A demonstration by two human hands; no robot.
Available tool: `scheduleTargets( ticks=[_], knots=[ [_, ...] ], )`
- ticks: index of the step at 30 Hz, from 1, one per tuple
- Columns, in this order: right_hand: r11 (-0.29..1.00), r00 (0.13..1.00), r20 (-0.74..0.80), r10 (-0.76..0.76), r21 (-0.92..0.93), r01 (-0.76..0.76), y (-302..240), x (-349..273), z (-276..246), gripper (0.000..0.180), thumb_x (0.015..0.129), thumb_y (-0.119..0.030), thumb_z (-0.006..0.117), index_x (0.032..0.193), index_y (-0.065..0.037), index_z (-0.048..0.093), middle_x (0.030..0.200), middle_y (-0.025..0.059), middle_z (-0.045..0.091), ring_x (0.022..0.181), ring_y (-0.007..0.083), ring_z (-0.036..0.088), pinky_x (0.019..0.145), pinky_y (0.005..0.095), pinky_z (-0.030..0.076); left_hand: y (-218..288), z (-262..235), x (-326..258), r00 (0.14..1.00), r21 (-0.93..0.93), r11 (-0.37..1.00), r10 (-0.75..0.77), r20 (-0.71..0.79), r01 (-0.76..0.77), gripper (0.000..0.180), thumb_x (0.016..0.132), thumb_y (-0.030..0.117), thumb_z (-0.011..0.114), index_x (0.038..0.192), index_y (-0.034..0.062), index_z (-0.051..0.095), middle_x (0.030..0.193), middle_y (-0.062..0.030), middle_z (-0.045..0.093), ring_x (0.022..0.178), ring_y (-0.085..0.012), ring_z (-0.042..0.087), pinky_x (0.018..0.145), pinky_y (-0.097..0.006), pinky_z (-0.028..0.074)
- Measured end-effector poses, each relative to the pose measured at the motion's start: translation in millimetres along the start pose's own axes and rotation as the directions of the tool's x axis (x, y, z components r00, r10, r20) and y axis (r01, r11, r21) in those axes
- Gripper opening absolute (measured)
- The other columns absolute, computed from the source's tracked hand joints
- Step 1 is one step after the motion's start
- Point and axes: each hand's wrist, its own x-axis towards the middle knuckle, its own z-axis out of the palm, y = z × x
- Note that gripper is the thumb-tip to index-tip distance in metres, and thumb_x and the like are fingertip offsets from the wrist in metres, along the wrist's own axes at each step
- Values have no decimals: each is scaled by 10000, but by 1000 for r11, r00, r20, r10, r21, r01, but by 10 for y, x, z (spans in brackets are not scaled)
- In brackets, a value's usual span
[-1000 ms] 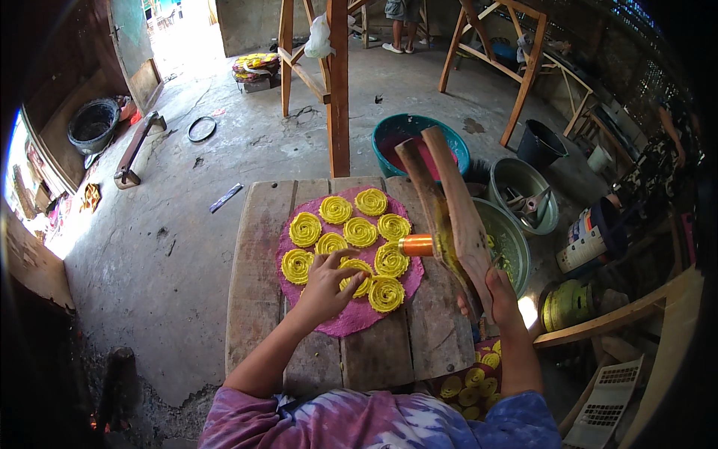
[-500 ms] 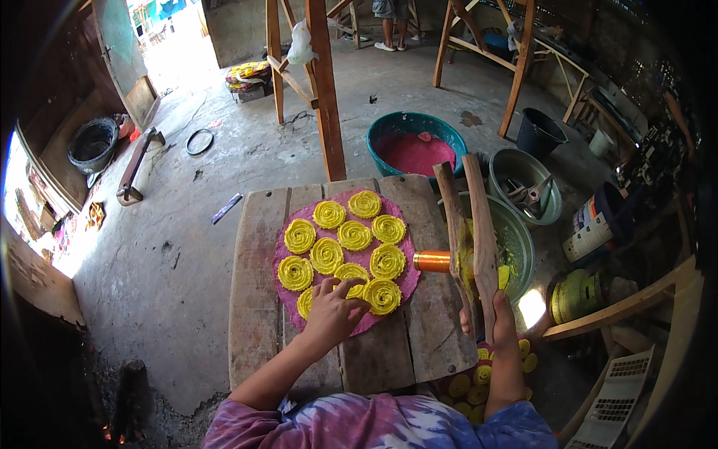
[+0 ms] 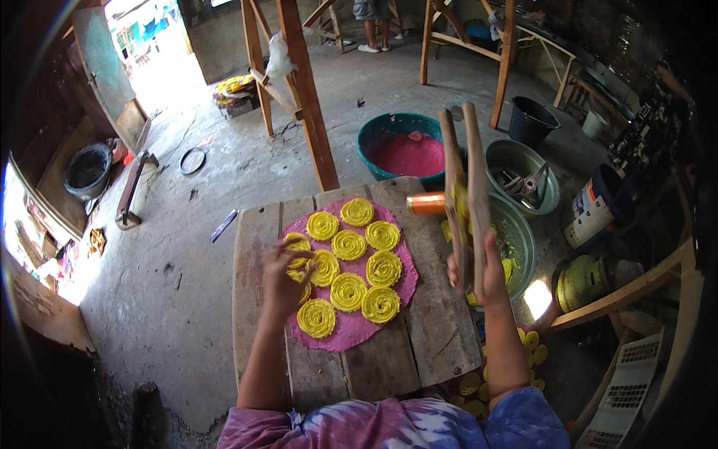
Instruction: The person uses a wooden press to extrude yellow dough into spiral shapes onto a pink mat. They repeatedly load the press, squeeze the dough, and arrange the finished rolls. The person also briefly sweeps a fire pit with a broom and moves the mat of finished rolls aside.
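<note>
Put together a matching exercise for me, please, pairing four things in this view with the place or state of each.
Column one
1. Flat, round pink sheet
2. Round teal basin
3. Brown wooden two-bar tool with a copper-coloured metal cylinder
4. Person's bare left hand

Column two
A. Beyond the weathered wooden plank table, with a soft pink mass inside
B. Over the sheet's left side
C. Lying on the table, under round yellow spirals
D. Gripped in the person's bare right hand

Right pairs: 1-C, 2-A, 3-D, 4-B
</note>
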Motion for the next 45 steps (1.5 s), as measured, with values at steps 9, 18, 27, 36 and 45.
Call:
scheduleTargets(
  ticks=[9, 18, 27, 36, 45],
  knots=[
    [855, 962, 214, 169, 454, -251, 510, 1836, -328, 780, 776, -773, 506, 1095, -65, 584, 692, 92, 590, 549, 190, 584, 505, 313, 478, -2272, 13, 294, 777, -185, 924, -381, -501, 334, 365, 958, 338, 581, 982, -20, 645, 891, -54, 647, 783, -110, 555, 700, -246, 458],
    [794, 905, 226, 361, 434, -425, 726, 1985, -503, 895, 754, -769, 548, 1164, 25, 506, 729, 70, 532, 593, 169, 550, 538, 285, 457, -2206, 31, 343, 780, -325, 860, -499, -377, 393, 245, 922, 255, 647, 869, 16, 641, 870, -51, 660, 702, -116, 582, 650, -258, 457],
    [828, 889, 209, 408, 327, -456, 711, 2019, -412, 916, 757, -787, 521, 1168, 31, 503, 726, 77, 531, 588, 175, 541, 541, 288, 462, -2263, 15, 305, 805, -367, 872, -459, -377, 325, 236, 940, 250, 617, 917, 15, 633, 796, -34, 643, 681, -114, 567, 622, -257, 449],
    [822, 870, 232, 436, 292, -490, 686, 2018, -446, 887, 763, -801, 489, 1170, -14, 518, 721, 86, 544, 590, 188, 546, 545, 306, 469, -2043, 38, 375, 787, -157, 883, -466, -404, 442, 341, 957, 342, 580, 876, 17, 644, 750, -74, 656, 681, -151, 603, 648, -292, 470],
    [800, 860, 247, 447, 320, -508, 722, 2040, -486, 911, 754, -806, 496, 1189, -6, 507, 753, 100, 524, 603, 193, 533, 557, 307, 459, -1894, 33, 392, 759, -194, 868, -494, -424, 456, 222, 906, 262, 644, 889, 40, 646, 759, -71, 669, 649, -185, 629, 643, -308, 487]
  ],
)
